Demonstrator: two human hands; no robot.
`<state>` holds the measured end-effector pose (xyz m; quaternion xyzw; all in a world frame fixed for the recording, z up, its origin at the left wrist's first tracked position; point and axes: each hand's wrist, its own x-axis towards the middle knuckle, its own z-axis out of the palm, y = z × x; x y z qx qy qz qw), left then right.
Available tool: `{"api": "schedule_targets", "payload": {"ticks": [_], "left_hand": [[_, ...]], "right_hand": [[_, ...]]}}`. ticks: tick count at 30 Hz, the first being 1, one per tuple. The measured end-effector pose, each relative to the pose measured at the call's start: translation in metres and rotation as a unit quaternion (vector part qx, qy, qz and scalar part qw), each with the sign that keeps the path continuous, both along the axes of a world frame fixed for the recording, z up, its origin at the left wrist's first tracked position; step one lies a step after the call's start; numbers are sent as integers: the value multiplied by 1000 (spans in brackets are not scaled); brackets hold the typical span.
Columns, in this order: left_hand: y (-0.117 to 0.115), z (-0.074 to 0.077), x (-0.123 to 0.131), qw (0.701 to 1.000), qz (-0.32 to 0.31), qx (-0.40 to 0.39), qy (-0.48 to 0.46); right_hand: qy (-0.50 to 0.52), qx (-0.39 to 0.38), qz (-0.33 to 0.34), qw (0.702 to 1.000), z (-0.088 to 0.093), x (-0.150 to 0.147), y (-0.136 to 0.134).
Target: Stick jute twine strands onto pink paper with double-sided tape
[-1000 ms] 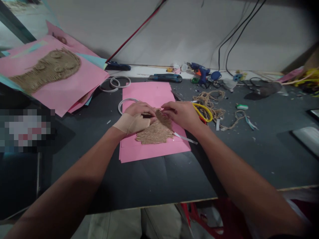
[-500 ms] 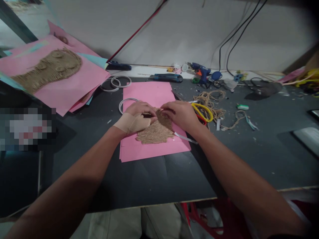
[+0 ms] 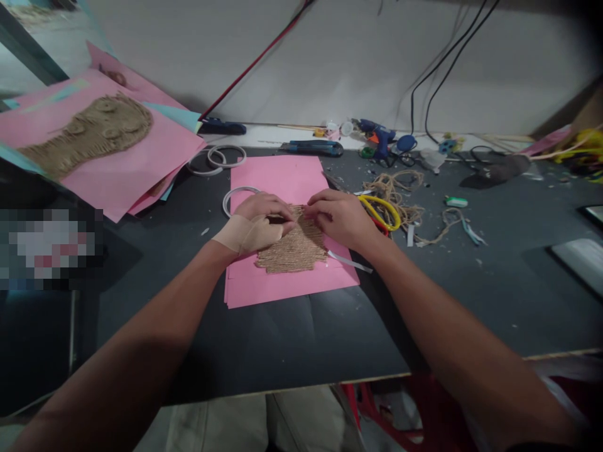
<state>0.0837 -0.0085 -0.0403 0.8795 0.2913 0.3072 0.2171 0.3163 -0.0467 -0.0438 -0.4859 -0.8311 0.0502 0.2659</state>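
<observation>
A panel of jute twine (image 3: 293,252), laid in close parallel rows with stepped edges, lies on pink paper (image 3: 277,294). My left hand (image 3: 259,220), with a tan wrap around the wrist and palm, bends over the panel's upper left; its fingers are closed, tips on the twine. At the upper right edge, my right hand (image 3: 342,216) pinches at the twine with curled fingers, its fingertips partly hidden. A white strip (image 3: 351,261) sticks out from the panel's right side. Yellow-handled scissors (image 3: 384,213) lie beside my right hand.
Loose twine (image 3: 398,188) is tangled behind the scissors. A blue glue gun (image 3: 380,135) and a box cutter (image 3: 313,147) lie along the wall. Pale rings (image 3: 227,156) rest left of the paper. Pink sheets (image 3: 155,141) bearing a fringed twine piece (image 3: 101,129) stand at left.
My right fingers have shifted slightly right, away from my left fingertips, and more of the panel's top edge shows between the hands. The left hand stays nearly in place.
</observation>
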Motion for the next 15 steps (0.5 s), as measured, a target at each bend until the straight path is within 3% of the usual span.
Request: {"api": "schedule_targets", "payload": {"ticks": [15], "left_hand": [[-1,-1,-1,1000,-7,1,-7]], "right_hand": [[-52,-6,54,997,8,2,-3]]}}
